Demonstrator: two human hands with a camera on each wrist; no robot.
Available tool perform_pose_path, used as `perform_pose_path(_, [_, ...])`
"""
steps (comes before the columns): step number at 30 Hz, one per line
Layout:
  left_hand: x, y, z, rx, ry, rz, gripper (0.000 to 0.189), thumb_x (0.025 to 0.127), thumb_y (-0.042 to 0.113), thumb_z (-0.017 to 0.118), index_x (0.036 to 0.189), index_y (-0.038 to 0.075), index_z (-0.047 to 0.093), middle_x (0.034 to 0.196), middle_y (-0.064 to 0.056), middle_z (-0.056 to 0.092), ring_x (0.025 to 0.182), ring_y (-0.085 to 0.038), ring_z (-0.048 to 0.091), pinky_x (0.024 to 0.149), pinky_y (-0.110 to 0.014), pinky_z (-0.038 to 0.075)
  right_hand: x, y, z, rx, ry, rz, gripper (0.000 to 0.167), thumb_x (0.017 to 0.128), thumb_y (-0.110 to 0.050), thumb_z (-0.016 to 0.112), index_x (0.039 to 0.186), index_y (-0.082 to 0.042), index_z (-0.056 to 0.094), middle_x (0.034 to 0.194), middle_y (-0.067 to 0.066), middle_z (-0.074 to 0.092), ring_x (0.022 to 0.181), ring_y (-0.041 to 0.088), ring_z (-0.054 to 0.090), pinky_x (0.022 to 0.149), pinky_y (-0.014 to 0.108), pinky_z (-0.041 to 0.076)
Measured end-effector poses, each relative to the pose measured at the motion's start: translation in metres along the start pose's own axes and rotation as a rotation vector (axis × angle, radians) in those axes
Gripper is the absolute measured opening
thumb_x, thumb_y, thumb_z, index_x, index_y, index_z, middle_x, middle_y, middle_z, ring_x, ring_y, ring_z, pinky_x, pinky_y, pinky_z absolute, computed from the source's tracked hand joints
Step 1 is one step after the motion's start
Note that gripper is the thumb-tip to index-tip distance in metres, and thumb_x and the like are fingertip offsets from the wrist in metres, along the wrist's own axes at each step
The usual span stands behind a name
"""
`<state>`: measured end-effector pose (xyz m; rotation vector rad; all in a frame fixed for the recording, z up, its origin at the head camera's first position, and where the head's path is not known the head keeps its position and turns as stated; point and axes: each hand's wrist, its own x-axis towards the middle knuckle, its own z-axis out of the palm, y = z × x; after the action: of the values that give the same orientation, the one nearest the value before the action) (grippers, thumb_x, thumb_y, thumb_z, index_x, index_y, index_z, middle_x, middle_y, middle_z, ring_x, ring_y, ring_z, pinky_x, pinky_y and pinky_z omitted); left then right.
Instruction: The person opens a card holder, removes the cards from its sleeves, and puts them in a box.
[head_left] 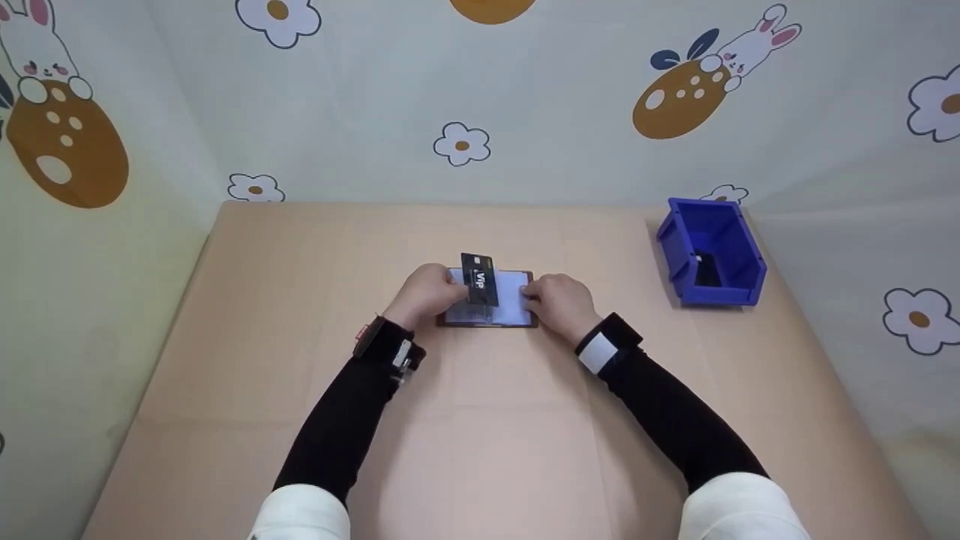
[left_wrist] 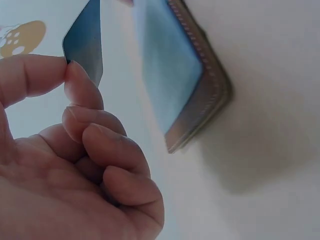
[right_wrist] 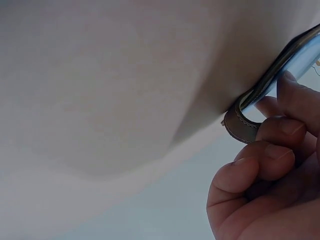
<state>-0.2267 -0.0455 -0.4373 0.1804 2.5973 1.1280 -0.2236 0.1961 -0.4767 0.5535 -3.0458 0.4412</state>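
Observation:
A brown stitched card wallet [head_left: 513, 301] with pale, clear-looking sleeves lies spread in front of the person, above the table surface or on it; I cannot tell which. My left hand [head_left: 427, 292] pinches a black card marked "Vip" [head_left: 480, 279] between thumb and index finger, over the wallet's left half. In the left wrist view the card [left_wrist: 85, 45] stands apart from the wallet's near corner, and the other fingers are curled. My right hand [head_left: 564, 304] grips the wallet's right edge. The right wrist view shows its thumb on a sleeve and a bent leather strap [right_wrist: 241, 127] by the fingers.
At the table's right rear stands a blue open-fronted bin [head_left: 712, 247] with a small black thing [head_left: 706, 270] inside. The beige-covered table [head_left: 517, 435] meets patterned cloth walls [head_left: 360, 112] at the back and both sides.

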Motion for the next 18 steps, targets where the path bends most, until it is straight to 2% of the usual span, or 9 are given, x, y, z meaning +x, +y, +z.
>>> perform_pose_path(9, [-0.007, 0.014, -0.017, -0.142, -0.021, 0.012, 0.04, 0.087, 0.017, 0.062, 0.055, 0.017, 0.037, 0.053, 0.009, 0.032, 0.046, -0.008, 0.03, 0.046, -0.023, 0.025, 0.001, -0.001, -0.001, 0.01, -0.005, 0.003, 0.025, 0.087, -0.017, 0.075, 0.111, -0.011, 0.076, 0.101, 0.011, 0.073, 0.095, 0.03, 0.068, 0.079, 0.046, 0.052])
perform_pose_path(18, [-0.015, 0.025, -0.021, -0.188, -0.034, 0.075, 0.042, 0.088, 0.018, 0.062, 0.054, 0.018, 0.038, 0.051, 0.009, 0.032, 0.047, -0.008, 0.029, 0.048, -0.024, 0.025, 0.001, 0.001, -0.003, 0.041, -0.044, 0.035, 0.026, 0.088, -0.016, 0.075, 0.113, -0.01, 0.075, 0.106, 0.011, 0.072, 0.099, 0.03, 0.067, 0.083, 0.045, 0.051])
